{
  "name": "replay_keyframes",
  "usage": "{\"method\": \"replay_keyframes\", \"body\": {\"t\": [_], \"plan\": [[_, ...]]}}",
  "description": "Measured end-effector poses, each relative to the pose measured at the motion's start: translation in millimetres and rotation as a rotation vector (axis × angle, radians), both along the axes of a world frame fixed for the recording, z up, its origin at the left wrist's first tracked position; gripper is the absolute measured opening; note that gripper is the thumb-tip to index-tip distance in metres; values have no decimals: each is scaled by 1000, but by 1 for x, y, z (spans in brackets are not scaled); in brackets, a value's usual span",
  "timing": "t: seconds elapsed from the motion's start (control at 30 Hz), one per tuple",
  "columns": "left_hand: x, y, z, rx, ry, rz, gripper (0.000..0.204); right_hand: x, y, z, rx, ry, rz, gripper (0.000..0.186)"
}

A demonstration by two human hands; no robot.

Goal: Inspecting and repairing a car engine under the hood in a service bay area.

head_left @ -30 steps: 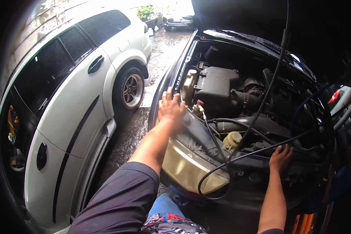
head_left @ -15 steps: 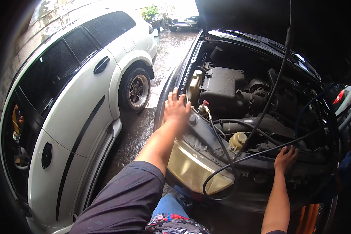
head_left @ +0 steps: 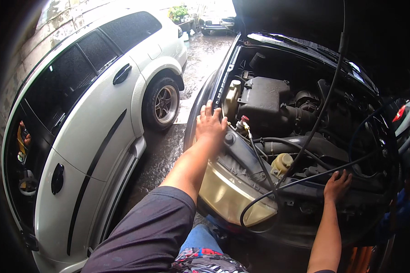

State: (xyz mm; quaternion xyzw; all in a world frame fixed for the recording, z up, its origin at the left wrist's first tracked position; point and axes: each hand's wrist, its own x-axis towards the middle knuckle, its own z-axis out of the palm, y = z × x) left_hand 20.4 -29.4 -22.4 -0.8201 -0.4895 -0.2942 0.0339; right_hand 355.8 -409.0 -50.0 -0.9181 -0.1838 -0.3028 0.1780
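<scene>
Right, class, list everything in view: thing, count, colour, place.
White car: 1, white, left
Wheel: 1, silver-black, white car
Dark car: 1, black, right
Raised hood: 1, black, top right
Housing: 1, black, under hood
Headlight: 1, yellowed, front corner
Bottle: 1, cream, beside housing
Reservoir: 1, yellowish, behind headlight
Knob: 1, red, under hood
Hose: 1, black, looping over headlight
Rod or hose: 1, black, below hood
Distant vehicle: 1, colour unclear, top
Plant: 1, green, top
Wall: 1, grey, top left
Wet ground: 1, grey, between cars
Lamp: 1, red, right
Jeans: 1, blue, bottom
Sleeve: 1, dark, bottom
Left hand: 1, bare, on dark car
Right hand: 1, bare, dark car's front
</scene>
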Motion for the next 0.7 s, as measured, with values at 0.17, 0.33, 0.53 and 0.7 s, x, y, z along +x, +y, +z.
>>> {"method": "replay_keyframes", "body": {"t": [0.17, 0.33, 0.53, 0.7], "plan": [[1, 0, 2, -8, 13, -1, 49, 2, -1, 0, -21, 8, -16, 47], [-1, 0, 0, -30, 4, -3, 50, 6, -3, -6, -23, -21, -20, 47], [-1, 1, 1, -33, 18, 1, 50, 6, -1, -8, -10, -27, -15, 46], [-1, 0, 1, -26, 7, -6, 49, 11, -2, -10, -20, -49, -22, 46]]}}
